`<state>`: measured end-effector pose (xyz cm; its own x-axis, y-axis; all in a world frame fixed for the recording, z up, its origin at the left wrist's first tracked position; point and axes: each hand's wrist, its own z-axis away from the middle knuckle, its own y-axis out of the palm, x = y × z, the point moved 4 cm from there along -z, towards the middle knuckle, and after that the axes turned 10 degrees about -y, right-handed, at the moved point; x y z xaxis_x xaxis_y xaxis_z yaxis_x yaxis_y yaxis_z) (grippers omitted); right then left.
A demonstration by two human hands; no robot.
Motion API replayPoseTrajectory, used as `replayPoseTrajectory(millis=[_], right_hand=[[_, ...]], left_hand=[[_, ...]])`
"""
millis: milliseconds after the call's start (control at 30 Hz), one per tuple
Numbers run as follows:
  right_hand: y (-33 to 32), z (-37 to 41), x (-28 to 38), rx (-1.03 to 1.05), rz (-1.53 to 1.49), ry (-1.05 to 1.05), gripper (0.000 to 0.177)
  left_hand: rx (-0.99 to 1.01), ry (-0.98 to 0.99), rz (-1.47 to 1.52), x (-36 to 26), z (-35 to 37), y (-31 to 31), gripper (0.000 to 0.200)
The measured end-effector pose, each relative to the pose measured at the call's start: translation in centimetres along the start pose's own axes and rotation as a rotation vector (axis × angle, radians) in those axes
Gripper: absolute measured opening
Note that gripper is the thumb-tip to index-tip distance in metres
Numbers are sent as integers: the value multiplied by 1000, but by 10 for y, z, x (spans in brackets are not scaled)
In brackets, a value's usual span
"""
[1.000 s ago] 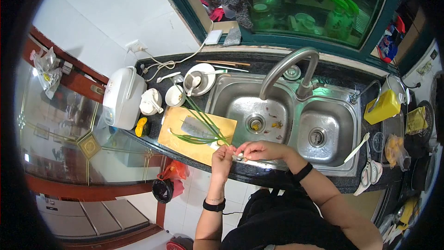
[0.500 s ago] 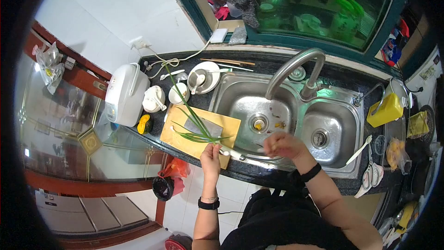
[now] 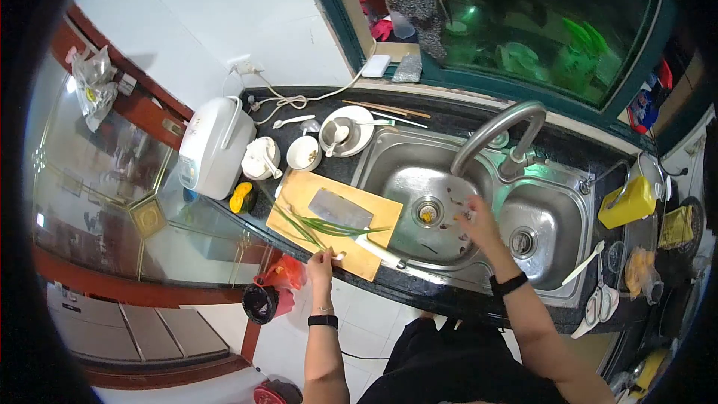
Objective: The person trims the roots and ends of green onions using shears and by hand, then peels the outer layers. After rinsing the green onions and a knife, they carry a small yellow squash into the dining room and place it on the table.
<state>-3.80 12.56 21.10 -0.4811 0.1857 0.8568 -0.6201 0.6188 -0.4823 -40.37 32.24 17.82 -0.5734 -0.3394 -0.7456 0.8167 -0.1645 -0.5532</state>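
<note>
We have our two hands well apart. Our left hand [image 3: 321, 263] is pinched around the green onions [image 3: 336, 230] near their pale ends, by the front edge of the bench [image 3: 632, 301], at the near side of the cutting board [image 3: 302, 185]. From our fingers some stalks stretch toward the bench's left end, while leaves bend rightward over the board, beside the knife [image 3: 381, 251]. Our right hand [image 3: 479, 226], fingers curled, hangs over the larger sink bowl [image 3: 407, 161], right of the onions; we cannot tell whether it grips anything.
</note>
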Motion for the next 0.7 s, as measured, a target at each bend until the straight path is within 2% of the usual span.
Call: replayPoseTrajectory(millis=[67, 100, 133, 167, 233, 267, 333, 367, 400, 467, 533, 600, 700], right_hand=[[-41, -7, -16, -337, -146, 23, 53], [-66, -10, -37, -472, -88, -36, 53], [-94, -9, -43, -584, -127, -10, 50], [-134, -24, -76, -718, 14, 142, 48], [-150, -46, -91, -617, -274, 11, 41], [-153, -52, -95, -611, -280, 11, 41], [-156, -64, -83, -423, -163, 10, 34], [-157, -66, -77, -412, -103, 5, 29], [-157, -69, -78, -411, -104, 8, 29], [-160, -71, -80, -410, -4, -38, 26], [-162, -76, -91, -463, -31, -53, 24], [-165, -80, -97, -407, 2, -15, 26], [-165, -79, -78, -429, 34, -18, 23]], left_hand=[[-5, 72, -213, -18, 6, 0, 32], [-37, 101, -280, -31, 11, -2, 37], [-37, 114, -314, -31, 6, -1, 37], [-72, 137, -315, -31, 3, -5, 38], [-133, 152, -376, -36, -2, -6, 34], [-140, 148, -378, -35, -2, -10, 34], [149, -142, 295, -29, 3, -11, 28], [382, -216, 638, -32, 8, -9, 22], [381, -218, 636, -44, 21, -13, 22], [781, -160, 911, -91, 58, -5, 19], [821, -140, 900, -114, 76, 6, 22], [898, -55, 796, -133, 93, 23, 26], [1006, 14, 689, -154, 107, 64, 29]])
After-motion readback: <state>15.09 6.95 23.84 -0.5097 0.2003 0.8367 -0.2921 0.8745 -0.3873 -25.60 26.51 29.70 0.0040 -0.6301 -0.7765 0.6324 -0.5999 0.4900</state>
